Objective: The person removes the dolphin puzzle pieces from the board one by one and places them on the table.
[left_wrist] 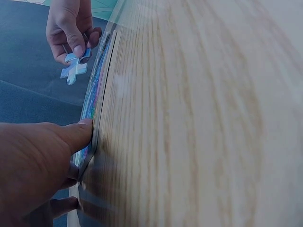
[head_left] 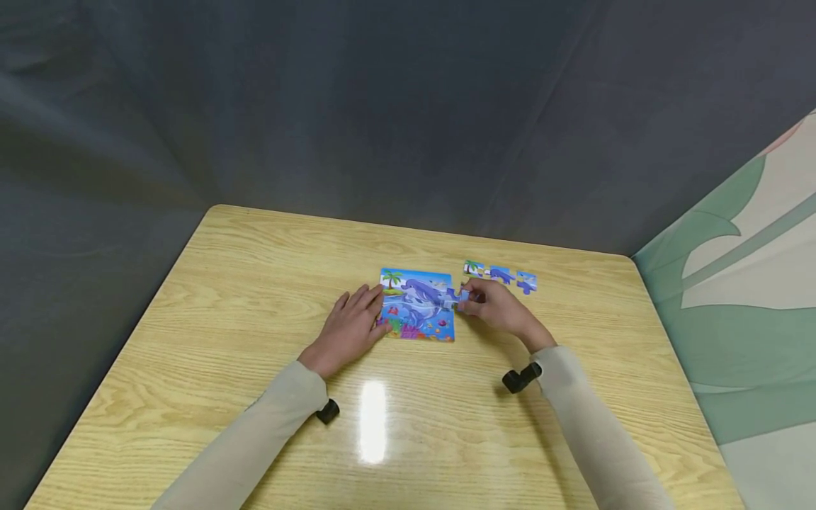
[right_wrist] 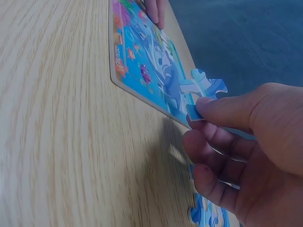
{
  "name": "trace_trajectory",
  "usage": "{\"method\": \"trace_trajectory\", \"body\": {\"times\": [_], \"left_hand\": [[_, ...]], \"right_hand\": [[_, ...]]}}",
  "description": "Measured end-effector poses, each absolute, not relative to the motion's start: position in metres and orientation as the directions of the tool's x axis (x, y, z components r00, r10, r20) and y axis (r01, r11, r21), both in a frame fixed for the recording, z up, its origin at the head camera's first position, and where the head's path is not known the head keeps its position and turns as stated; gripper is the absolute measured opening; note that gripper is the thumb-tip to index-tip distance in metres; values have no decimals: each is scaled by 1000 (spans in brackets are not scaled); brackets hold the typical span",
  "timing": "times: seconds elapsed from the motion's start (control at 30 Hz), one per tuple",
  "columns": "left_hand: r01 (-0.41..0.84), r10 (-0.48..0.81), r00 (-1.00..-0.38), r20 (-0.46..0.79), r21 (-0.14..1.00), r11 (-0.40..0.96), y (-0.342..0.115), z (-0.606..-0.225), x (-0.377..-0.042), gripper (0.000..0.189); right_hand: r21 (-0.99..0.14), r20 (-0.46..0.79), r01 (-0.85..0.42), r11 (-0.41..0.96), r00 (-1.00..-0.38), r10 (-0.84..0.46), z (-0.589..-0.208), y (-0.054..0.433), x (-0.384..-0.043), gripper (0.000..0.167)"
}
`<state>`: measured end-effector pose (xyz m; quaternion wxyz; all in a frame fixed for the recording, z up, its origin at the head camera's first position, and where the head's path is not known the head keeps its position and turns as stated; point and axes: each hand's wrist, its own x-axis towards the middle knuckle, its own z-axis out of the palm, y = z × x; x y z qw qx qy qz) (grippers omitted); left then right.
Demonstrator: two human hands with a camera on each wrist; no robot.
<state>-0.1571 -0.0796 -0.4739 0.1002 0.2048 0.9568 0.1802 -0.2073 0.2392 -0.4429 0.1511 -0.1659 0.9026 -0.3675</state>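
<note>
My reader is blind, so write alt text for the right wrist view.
A right hand pinches a blue jigsaw piece near a sea-scene puzzle on a wooden table. The left hand shows at the puzzle's far edge; loose pieces show below.

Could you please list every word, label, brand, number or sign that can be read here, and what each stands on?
No text can be read.
Rectangular, colourful dolphin puzzle: small white marks near one corner in the right wrist view look like lettering, but are too blurred to quote.
Blue-and-white interlocking piece in the right hand: none seen.
Three loose, mostly blue pieces: none legible.
</note>
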Motion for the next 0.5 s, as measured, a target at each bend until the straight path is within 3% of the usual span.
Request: {"method": "trace_trajectory", "body": {"times": [0.5], "left_hand": [[360, 430, -895, -121, 375, 854, -80, -474, -157, 73]], "right_hand": [[-701, -141, -172, 692, -918, -371, -440, 261, -206, 8]]}}
